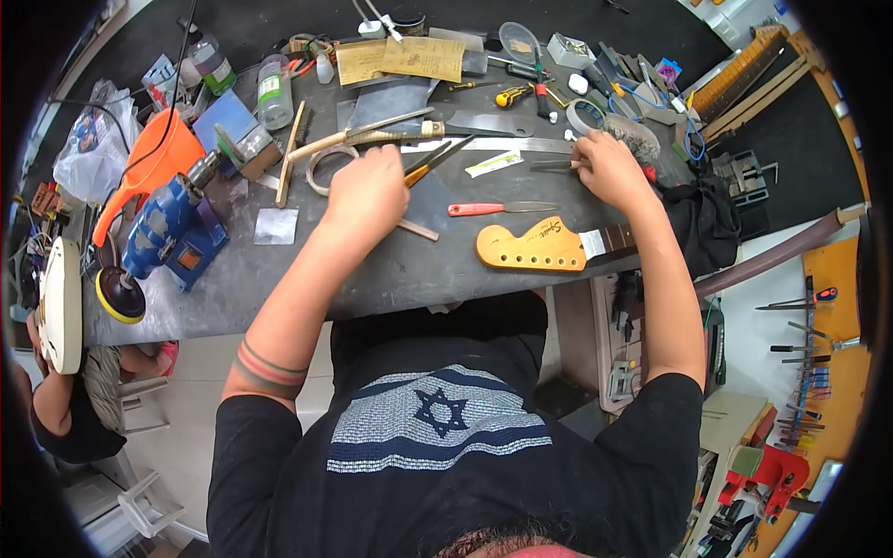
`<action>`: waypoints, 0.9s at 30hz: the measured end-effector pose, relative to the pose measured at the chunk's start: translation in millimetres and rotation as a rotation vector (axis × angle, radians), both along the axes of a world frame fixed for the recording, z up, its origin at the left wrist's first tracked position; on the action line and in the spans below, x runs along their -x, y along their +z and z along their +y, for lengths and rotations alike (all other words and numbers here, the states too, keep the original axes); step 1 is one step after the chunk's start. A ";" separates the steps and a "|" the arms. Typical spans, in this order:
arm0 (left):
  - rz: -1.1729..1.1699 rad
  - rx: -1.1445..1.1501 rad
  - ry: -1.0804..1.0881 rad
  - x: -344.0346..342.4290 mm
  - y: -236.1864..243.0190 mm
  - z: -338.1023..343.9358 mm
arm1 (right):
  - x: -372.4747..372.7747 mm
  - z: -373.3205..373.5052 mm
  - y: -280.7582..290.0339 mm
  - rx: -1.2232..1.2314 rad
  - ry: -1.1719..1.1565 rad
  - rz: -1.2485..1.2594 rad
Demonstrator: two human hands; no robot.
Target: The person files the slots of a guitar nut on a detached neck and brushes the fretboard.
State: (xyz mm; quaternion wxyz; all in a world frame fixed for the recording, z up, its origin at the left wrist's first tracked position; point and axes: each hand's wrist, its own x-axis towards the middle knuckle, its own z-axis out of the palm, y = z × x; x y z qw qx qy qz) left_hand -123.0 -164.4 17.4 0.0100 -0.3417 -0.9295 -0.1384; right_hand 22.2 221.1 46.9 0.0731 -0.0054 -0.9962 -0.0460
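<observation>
My left hand (370,191) is closed over the near end of a two-pronged black-and-yellow tool (437,162), whose prongs spread toward the upper right; its exact kind is hidden. A tape roll (326,171) lies beside that hand, and a thin wooden stick (419,230) pokes out below it. My right hand (609,169) pinches the end of a thin dark grey bar (553,166) just above the bench. Between the hands lies a red-handled knife (500,208). Nearer me rests a guitar neck with a yellow headstock (532,245), partly under my right forearm.
A blue drill on a stand (167,223) and an orange container (153,153) occupy the left. Sandpaper sheets (400,59), a steel straightedge (530,144) and a yellow-black tool (513,96) lie farther back. Another person (65,409) sits at far left beside a cream guitar body (61,307).
</observation>
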 end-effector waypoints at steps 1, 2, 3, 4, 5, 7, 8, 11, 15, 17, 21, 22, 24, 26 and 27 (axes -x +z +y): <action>-0.010 0.013 -0.040 1.1 0.1 -5.7 | -5.3 -1.4 3.2 0.061 -0.005 0.010; -0.020 0.025 -0.079 1.1 0.1 -10.2 | -11.4 -2.7 7.0 0.122 -0.009 0.021; 0.016 -0.003 -0.114 -3.2 -0.4 -14.0 | -19.8 -3.5 12.5 0.128 -0.012 0.018; 0.018 0.005 -0.112 -3.6 -2.5 -17.2 | -26.7 -4.2 17.9 0.230 -0.066 0.031; 0.044 0.001 -0.144 -3.1 -5.7 -19.7 | -34.7 -4.5 21.7 0.331 -0.120 0.043; 0.070 0.009 -0.181 -1.9 -7.6 -27.6 | -58.8 -4.8 21.6 0.479 -0.139 0.133; 0.122 -0.007 -0.183 -1.0 -6.9 -33.0 | -72.2 -5.3 21.2 0.616 -0.158 0.221; 0.109 -0.049 -0.168 6.0 0.4 -52.0 | -113.7 -11.4 25.0 0.936 -0.369 0.209; 0.005 -0.187 -0.116 7.5 29.6 -52.5 | -171.7 -14.1 9.2 1.138 -0.460 0.246; -0.171 -0.305 -0.075 -0.1 51.1 -35.4 | -188.2 -26.7 6.6 1.370 -0.452 0.384; -0.035 -0.349 -0.365 -3.1 26.3 19.4 | -194.9 -44.6 4.9 1.430 -0.463 0.477; -0.036 -0.271 -0.401 -2.1 24.5 28.0 | -197.8 -50.1 5.3 1.421 -0.460 0.488; 0.051 -0.101 -0.419 2.9 26.0 29.7 | -208.8 -60.7 5.5 1.412 -0.462 0.505; 0.000 0.204 -0.353 13.3 22.7 27.3 | -224.2 -72.4 5.9 1.439 -0.529 0.499; -0.003 0.227 -0.372 15.1 21.5 29.4 | -233.7 -72.5 -0.4 1.440 -0.534 0.507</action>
